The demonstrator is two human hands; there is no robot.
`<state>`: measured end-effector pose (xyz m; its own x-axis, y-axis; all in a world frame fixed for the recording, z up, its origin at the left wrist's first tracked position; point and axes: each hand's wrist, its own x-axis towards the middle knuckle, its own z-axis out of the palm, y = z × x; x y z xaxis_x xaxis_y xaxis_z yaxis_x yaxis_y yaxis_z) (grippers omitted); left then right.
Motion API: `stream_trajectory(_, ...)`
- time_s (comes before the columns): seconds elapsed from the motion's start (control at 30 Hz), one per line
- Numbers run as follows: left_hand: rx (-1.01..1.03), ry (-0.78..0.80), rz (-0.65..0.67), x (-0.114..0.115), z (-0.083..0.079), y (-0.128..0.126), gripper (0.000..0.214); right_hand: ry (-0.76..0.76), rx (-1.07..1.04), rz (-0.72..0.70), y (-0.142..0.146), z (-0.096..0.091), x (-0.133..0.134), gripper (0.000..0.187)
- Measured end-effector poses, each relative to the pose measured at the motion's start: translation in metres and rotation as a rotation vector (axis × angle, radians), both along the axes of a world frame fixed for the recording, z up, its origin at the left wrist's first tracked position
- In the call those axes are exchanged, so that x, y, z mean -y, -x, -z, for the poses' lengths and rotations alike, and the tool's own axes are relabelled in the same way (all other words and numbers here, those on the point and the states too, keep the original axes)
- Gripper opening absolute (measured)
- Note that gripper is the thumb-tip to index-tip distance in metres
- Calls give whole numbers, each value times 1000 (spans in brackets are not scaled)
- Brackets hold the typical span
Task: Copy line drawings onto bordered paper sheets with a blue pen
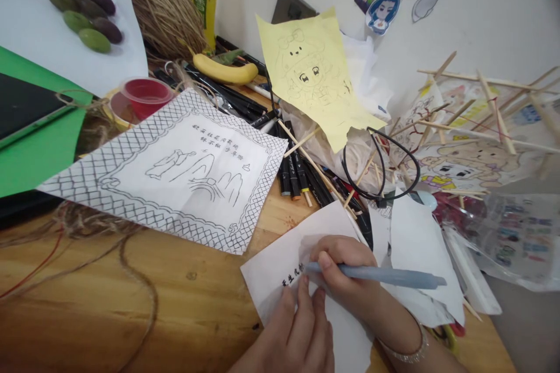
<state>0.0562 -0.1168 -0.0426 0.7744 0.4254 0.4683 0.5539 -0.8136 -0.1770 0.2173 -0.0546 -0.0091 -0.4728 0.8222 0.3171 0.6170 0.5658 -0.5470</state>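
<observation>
My right hand (pixel 345 271) is closed round a pale blue pen (pixel 385 275), its tip on a white sheet of paper (pixel 284 259) where several black characters are written. My left hand (pixel 295 332) lies on the same sheet just below the writing, fingers stretched flat and pressing the paper down on the wooden table (pixel 131 303). A beaded bracelet (pixel 409 352) sits on my right wrist.
A white drawing with a lattice border (pixel 175 172) lies at centre left. A yellow sheet with a cartoon figure (pixel 312 78) stands behind a heap of black markers (pixel 297 172). Twine (pixel 131 262), a red cup (pixel 146 96), a banana (pixel 225 71), bamboo-stick frames (pixel 481 122) and a black cable (pixel 380 169) crowd the table.
</observation>
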Motion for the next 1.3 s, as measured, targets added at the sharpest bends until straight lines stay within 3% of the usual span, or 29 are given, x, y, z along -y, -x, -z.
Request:
stream_trajectory(0.27, -3, 12, -10, 2, -1, 0, 26, -17, 101, 8, 1, -3, -1, 36)
stream_trajectory(0.77, 27, -12, 4, 1, 2, 0, 24, 44, 28, -8, 0, -1, -1, 36)
stream_trajectory(1.3, 22, 11, 2, 1, -1, 1, 22, -2, -34, -23, 1, 2, -1, 34)
